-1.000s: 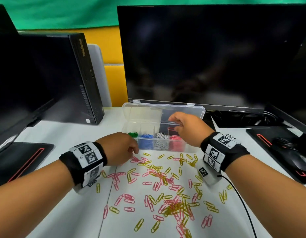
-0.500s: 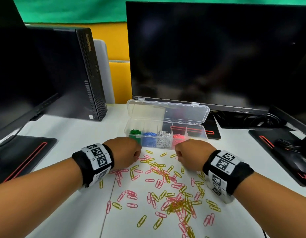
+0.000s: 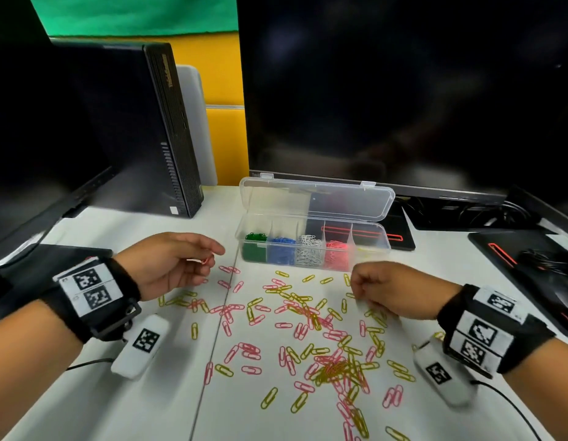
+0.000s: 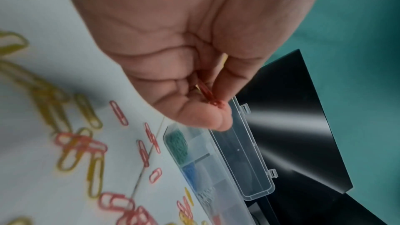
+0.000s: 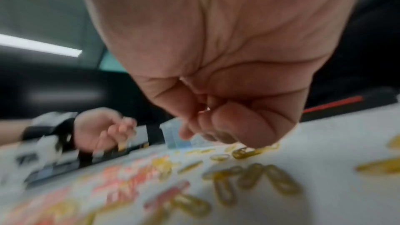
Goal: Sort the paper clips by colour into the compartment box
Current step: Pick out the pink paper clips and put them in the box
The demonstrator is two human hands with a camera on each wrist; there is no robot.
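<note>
A clear compartment box (image 3: 384,247) stands open at the back of the table, with green, blue, white and pink clips in separate compartments. Pink and yellow paper clips (image 3: 308,313) lie scattered in front of it. My left hand (image 3: 168,262) hovers left of the box and pinches several pink clips (image 3: 205,261) between thumb and fingers; the left wrist view shows these pink clips (image 4: 208,94) in the hand (image 4: 184,40). My right hand (image 3: 391,289) is curled, fingertips down on the table. In the right wrist view this hand (image 5: 216,57) pinches at a yellow clip (image 5: 246,152).
A large dark monitor (image 3: 403,90) stands right behind the box, its lid (image 3: 340,198) leaning towards it. A black computer tower (image 3: 142,128) is at the back left. A black mat with cables (image 3: 531,265) lies at the right, another mat (image 3: 15,275) at the left.
My right hand came back from over the box to the table and shifted right among yellow clips. My left hand rose a little and turned, with pink clips showing in its fingers.
</note>
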